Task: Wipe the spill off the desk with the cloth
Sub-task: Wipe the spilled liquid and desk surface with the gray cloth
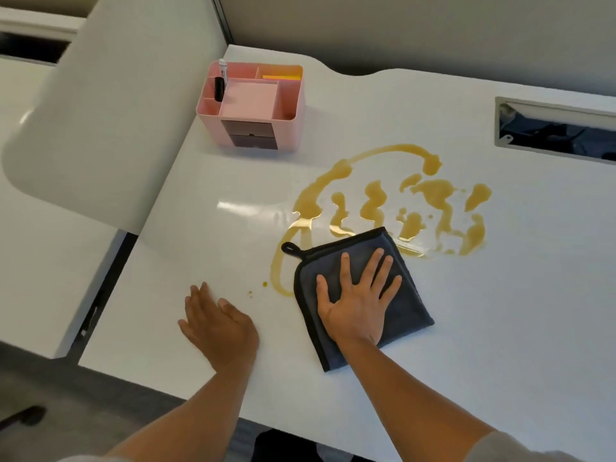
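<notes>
One right hand (358, 300) presses flat, fingers spread, on one dark grey square cloth (400, 301). One left hand (218, 323) lies open on the white desk (500, 328). One amber spill (400, 201) spreads beyond the cloth.

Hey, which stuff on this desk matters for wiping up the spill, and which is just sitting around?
Part of the job: cloth, spill, desk, right hand flat on the cloth.
Just lying about: pink organizer, marker in it, yellow notes.

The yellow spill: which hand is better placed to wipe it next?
The right hand, probably. It lies flat on the cloth, whose far corner touches the spill. The left hand rests on bare desk, off the cloth.
</notes>
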`<action>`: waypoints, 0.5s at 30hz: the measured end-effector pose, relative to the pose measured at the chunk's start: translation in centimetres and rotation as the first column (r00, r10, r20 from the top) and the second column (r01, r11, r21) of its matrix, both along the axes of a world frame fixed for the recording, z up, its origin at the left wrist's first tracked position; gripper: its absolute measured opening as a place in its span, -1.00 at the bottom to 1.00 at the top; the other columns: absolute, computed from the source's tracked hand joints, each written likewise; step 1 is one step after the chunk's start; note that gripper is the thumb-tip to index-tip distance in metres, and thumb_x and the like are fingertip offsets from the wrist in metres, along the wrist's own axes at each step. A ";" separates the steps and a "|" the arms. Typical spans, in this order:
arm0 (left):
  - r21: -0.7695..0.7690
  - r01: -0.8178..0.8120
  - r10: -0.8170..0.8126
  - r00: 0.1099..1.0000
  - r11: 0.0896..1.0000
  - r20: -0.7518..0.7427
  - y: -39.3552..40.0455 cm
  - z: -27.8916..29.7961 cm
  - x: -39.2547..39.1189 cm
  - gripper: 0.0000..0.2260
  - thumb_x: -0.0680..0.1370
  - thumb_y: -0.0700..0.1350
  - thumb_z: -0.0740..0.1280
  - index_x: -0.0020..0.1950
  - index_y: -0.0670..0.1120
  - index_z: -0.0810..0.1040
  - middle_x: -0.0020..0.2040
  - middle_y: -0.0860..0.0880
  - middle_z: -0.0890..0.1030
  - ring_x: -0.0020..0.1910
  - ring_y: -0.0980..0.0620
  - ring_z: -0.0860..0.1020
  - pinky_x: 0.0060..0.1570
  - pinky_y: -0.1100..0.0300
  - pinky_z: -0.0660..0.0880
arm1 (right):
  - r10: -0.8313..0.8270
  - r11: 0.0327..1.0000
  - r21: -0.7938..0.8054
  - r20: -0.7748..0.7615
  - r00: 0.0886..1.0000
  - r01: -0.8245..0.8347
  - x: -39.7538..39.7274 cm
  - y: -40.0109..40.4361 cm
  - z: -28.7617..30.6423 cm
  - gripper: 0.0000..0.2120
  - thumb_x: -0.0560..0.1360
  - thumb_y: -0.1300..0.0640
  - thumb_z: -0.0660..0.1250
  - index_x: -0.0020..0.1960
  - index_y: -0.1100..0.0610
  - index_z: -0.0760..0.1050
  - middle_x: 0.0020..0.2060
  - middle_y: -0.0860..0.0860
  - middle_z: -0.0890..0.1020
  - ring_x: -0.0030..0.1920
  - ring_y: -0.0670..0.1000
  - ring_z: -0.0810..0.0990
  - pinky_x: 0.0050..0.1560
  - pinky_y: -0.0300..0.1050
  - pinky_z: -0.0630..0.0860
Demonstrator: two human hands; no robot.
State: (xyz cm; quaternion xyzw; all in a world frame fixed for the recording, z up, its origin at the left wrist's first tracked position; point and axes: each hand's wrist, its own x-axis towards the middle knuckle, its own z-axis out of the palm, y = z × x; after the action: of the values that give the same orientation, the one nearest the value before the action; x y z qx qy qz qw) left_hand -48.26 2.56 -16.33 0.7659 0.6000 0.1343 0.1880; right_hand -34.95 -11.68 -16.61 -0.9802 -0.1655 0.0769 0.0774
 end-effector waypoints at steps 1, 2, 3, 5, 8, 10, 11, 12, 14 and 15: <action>-0.005 0.000 0.000 1.000 1.000 -0.010 0.1 -0.2 0.1 -0.58 0.64 -0.17 0.05 0.51 -0.11 0.23 0.54 -0.11 0.25 0.53 -0.09 0.15 0.52 -0.14 -0.05 | 0.013 1.000 0.000 0.004 1.000 -0.013 -0.1 1.0 -0.1 -0.29 0.56 -0.41 -0.16 0.60 -0.10 0.11 0.60 0.26 -0.05 0.59 0.32 -0.14 0.51 0.41 -0.09; -0.006 -0.001 0.001 1.000 1.000 -0.024 0.2 -0.3 0.0 -0.58 0.63 -0.17 0.05 0.52 -0.11 0.22 0.54 -0.11 0.25 0.53 -0.10 0.15 0.52 -0.14 -0.04 | 0.024 1.000 0.001 0.006 1.000 -0.024 -0.3 2.0 -0.1 -0.29 0.55 -0.42 -0.16 0.60 -0.10 0.12 0.60 0.26 -0.05 0.59 0.33 -0.14 0.51 0.41 -0.09; -0.004 0.000 0.000 0.999 1.000 -0.038 0.3 -0.5 -0.1 -0.57 0.63 -0.18 0.05 0.52 -0.10 0.22 0.54 -0.11 0.25 0.53 -0.10 0.15 0.52 -0.14 -0.03 | 0.037 0.999 0.005 0.004 0.999 -0.037 -0.4 2.9 -0.2 -0.28 0.55 -0.42 -0.16 0.60 -0.10 0.12 0.60 0.27 -0.04 0.59 0.33 -0.13 0.51 0.42 -0.08; 0.011 0.007 -0.006 0.999 1.000 -0.052 0.4 -0.7 -0.2 -0.56 0.62 -0.18 0.05 0.52 -0.10 0.22 0.54 -0.11 0.26 0.53 -0.11 0.16 0.52 -0.15 -0.01 | 0.070 0.997 0.014 0.007 0.998 -0.070 -0.8 5.0 -0.3 -0.27 0.54 -0.43 -0.16 0.60 -0.10 0.12 0.60 0.27 -0.05 0.59 0.33 -0.14 0.51 0.42 -0.09; 0.025 -0.007 0.008 0.998 1.000 -0.058 0.6 -1.1 -0.3 -0.55 0.61 -0.17 0.05 0.52 -0.08 0.22 0.53 -0.11 0.28 0.52 -0.10 0.18 0.51 -0.15 0.01 | 0.142 0.989 0.033 0.005 0.990 -0.142 -1.2 7.8 -0.4 -0.26 0.54 -0.44 -0.14 0.60 -0.09 0.12 0.60 0.28 -0.05 0.59 0.34 -0.14 0.51 0.42 -0.12; 0.037 -0.014 0.016 0.997 0.999 -0.070 0.6 -1.3 -0.3 -0.55 0.61 -0.17 0.06 0.52 -0.07 0.21 0.52 -0.10 0.28 0.52 -0.09 0.18 0.51 -0.15 0.02 | 0.198 0.979 0.044 0.017 0.980 -0.198 -1.4 9.4 -0.4 -0.26 0.54 -0.44 -0.13 0.60 -0.08 0.12 0.60 0.29 -0.06 0.59 0.34 -0.15 0.51 0.42 -0.13; 0.040 -0.015 0.018 0.997 0.999 -0.075 0.6 -1.4 -0.2 -0.55 0.61 -0.16 0.05 0.52 -0.07 0.21 0.52 -0.10 0.29 0.52 -0.09 0.18 0.51 -0.15 0.03 | 0.225 0.973 0.050 0.023 0.974 -0.226 -1.6 10.2 -0.4 -0.26 0.54 -0.44 -0.12 0.59 -0.09 0.13 0.60 0.29 -0.06 0.59 0.34 -0.15 0.51 0.42 -0.13; 0.045 -0.016 0.019 0.997 0.999 -0.077 0.6 -1.5 -0.3 -0.56 0.61 -0.15 0.04 0.52 -0.07 0.22 0.52 -0.10 0.30 0.52 -0.09 0.18 0.51 -0.15 0.04 | 0.255 0.965 0.056 0.027 0.966 -0.256 -1.7 11.1 -0.4 -0.26 0.53 -0.44 -0.11 0.59 -0.09 0.13 0.60 0.29 -0.06 0.59 0.34 -0.15 0.51 0.42 -0.14; 0.056 -0.017 0.021 0.997 0.998 -0.079 0.8 -1.5 -0.2 -0.56 0.61 -0.14 0.02 0.51 -0.08 0.24 0.51 -0.11 0.31 0.51 -0.10 0.20 0.50 -0.15 0.05 | 0.324 0.943 0.070 0.030 0.945 -0.326 -1.9 12.6 -0.5 -0.26 0.53 -0.45 -0.11 0.59 -0.10 0.14 0.60 0.29 -0.06 0.59 0.34 -0.15 0.51 0.41 -0.14; 0.060 -0.019 0.023 0.997 0.998 -0.080 0.8 -1.5 -0.2 -0.55 0.61 -0.12 0.00 0.51 -0.08 0.24 0.51 -0.11 0.32 0.51 -0.10 0.21 0.50 -0.15 0.06 | 0.360 0.930 0.076 0.025 0.933 -0.361 -1.9 13.3 -0.5 -0.26 0.53 -0.45 -0.11 0.59 -0.10 0.14 0.60 0.29 -0.07 0.59 0.33 -0.16 0.51 0.41 -0.15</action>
State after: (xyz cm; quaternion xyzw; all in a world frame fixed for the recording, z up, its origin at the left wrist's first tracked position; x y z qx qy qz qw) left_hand -48.45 3.38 -17.80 0.7695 0.6109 0.1231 0.1397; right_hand -36.81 1.65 -17.12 -0.9298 -0.3457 0.0778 0.0997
